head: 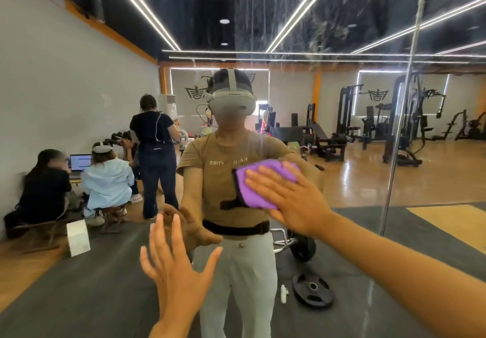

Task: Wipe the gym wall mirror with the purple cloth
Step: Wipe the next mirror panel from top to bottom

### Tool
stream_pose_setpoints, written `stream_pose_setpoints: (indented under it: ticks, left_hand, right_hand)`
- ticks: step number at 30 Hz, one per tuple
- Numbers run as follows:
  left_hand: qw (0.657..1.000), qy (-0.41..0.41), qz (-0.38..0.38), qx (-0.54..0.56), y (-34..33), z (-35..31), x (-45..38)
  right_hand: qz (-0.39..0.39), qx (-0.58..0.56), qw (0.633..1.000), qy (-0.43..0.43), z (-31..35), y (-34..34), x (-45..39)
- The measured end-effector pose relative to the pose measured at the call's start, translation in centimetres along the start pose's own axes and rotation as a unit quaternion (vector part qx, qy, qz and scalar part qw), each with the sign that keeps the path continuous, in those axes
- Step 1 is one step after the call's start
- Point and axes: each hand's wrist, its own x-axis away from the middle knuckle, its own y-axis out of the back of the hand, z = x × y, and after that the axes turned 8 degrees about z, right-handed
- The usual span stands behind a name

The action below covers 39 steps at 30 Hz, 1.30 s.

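Note:
The gym wall mirror (355,35) fills the whole view, with streaks and smears across its upper part. A folded purple cloth (252,193) with a black edge lies flat against the glass at chest height. My right hand (286,198) presses it there with straight, spread fingers. My left hand (173,266) is lower and to the left, fingers straight and spread, fingertips at or close to the glass, holding nothing. My own reflection stands behind both hands.
A vertical seam (402,127) between mirror panels runs down the right side. The glass reflects several people at the left wall, weight machines (405,127) at the right, a weight plate (313,289) and a white bottle (283,294) on the dark floor mat.

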Motion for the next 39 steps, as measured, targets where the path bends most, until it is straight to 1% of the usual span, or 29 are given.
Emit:
stream_pose_setpoints:
  ticks: [2, 4, 6, 8, 9, 10, 11, 14, 17, 19, 21, 23, 24, 25, 26, 27, 28, 29, 30, 31, 32, 33, 34, 35, 37, 39]
  left_hand:
    - [1.000, -0.011, -0.007, 0.008, 0.9, 0.1, -1.0]
    - [1.000, -0.009, -0.013, 0.008, 1.6, 0.3, -2.1]
    - [1.000, -0.006, -0.022, 0.004, 2.1, 0.4, -3.0]
    - [1.000, -0.007, -0.028, 0.005, 2.5, 0.5, -3.7]
    - [1.000, -0.007, -0.030, 0.005, 2.6, 0.5, -4.0]
    - [0.999, -0.008, -0.031, 0.006, 2.7, 0.6, -4.1]
    - [1.000, -0.010, -0.029, 0.004, 2.8, 0.8, -4.3]
    - [1.000, -0.022, -0.020, 0.000, 2.9, 1.5, -4.3]
    - [0.999, -0.033, -0.020, -0.001, 3.1, 1.7, -4.4]
    - [0.999, -0.040, -0.016, -0.007, 3.2, 1.9, -4.4]
    - [0.999, -0.046, -0.013, -0.007, 3.4, 2.2, -4.3]
    - [0.999, -0.051, -0.005, -0.006, 3.7, 2.5, -4.2]
    - [0.998, -0.055, -0.004, -0.004, 3.8, 2.7, -4.2]
    - [0.998, -0.059, -0.006, -0.001, 3.8, 2.9, -4.1]
    - [0.998, -0.063, -0.010, 0.002, 3.8, 3.0, -4.1]
    - [0.998, -0.065, -0.014, 0.001, 3.8, 3.0, -4.2]
    - [0.998, -0.064, -0.015, -0.001, 3.8, 3.0, -4.2]
    - [0.998, -0.063, -0.016, -0.002, 3.6, 3.0, -4.3]
    - [0.998, -0.062, -0.016, -0.001, 3.5, 3.0, -4.3]
    - [0.998, -0.061, -0.017, 0.000, 3.4, 3.1, -4.3]
    - [0.998, -0.062, -0.020, 0.002, 3.4, 3.2, -4.3]
    - [0.998, -0.064, -0.022, 0.002, 3.3, 3.2, -4.3]
    - [0.998, -0.065, -0.025, 0.002, 3.2, 3.2, -4.3]
    - [0.997, -0.066, -0.026, 0.002, 3.1, 3.2, -4.4]
    - [0.997, -0.067, -0.028, 0.006, 2.9, 3.3, -4.5]
    - [0.997, -0.072, -0.028, 0.010, 3.0, 3.4, -4.5]
  right_hand:
    - [-0.021, -0.024, 0.996, -0.080, -3.1, 1.2, -1.2]
    - [-0.056, -0.047, 0.980, -0.183, -5.5, 2.6, -2.8]
    - [-0.108, -0.084, 0.951, -0.278, -6.3, 3.6, -4.5]
    - [-0.145, -0.120, 0.912, -0.364, -4.7, 4.0, -6.1]
    - [-0.149, -0.139, 0.899, -0.389, -3.2, 3.9, -6.9]
    - [-0.144, -0.153, 0.897, -0.388, -1.3, 3.5, -7.4]
    - [-0.137, -0.151, 0.910, -0.362, 0.6, 2.9, -7.6]
    - [-0.095, -0.111, 0.966, -0.214, 6.2, 0.4, -5.9]
    - [-0.024, -0.068, 0.994, -0.078, 9.9, -1.9, -2.3]
    - [0.019, -0.031, 0.999, -0.009, 10.2, -2.5, -0.5]
    - [0.048, -0.019, 0.997, 0.054, 8.7, -2.0, -0.4]
    - [0.052, -0.019, 0.993, 0.102, 6.1, -0.9, -1.4]
    - [0.042, -0.022, 0.994, 0.094, 4.5, -0.2, -2.2]
    - [0.023, -0.029, 0.998, 0.055, 2.8, 0.6, -3.1]
    - [-0.005, -0.043, 0.999, -0.011, 0.9, 1.5, -4.2]
    - [-0.038, -0.066, 0.992, -0.096, -1.1, 2.5, -5.5]
    - [-0.074, -0.096, 0.975, -0.188, -2.9, 3.6, -6.8]
    - [-0.108, -0.130, 0.948, -0.269, -4.5, 4.7, -7.9]
    - [-0.137, -0.155, 0.920, -0.332, -5.3, 5.6, -8.8]
    - [-0.159, -0.166, 0.898, -0.374, -5.2, 6.0, -9.5]
    - [-0.172, -0.169, 0.885, -0.398, -4.4, 5.9, -10.0]
    - [-0.174, -0.169, 0.880, -0.409, -3.1, 5.5, -10.2]
    - [-0.162, -0.168, 0.885, -0.403, -1.2, 4.8, -10.1]
    - [-0.143, -0.163, 0.901, -0.376, 1.1, 3.8, -9.6]
    - [-0.095, -0.144, 0.946, -0.273, 6.4, 1.2, -7.6]
    - [-0.038, -0.105, 0.980, -0.167, 10.9, -1.4, -4.5]
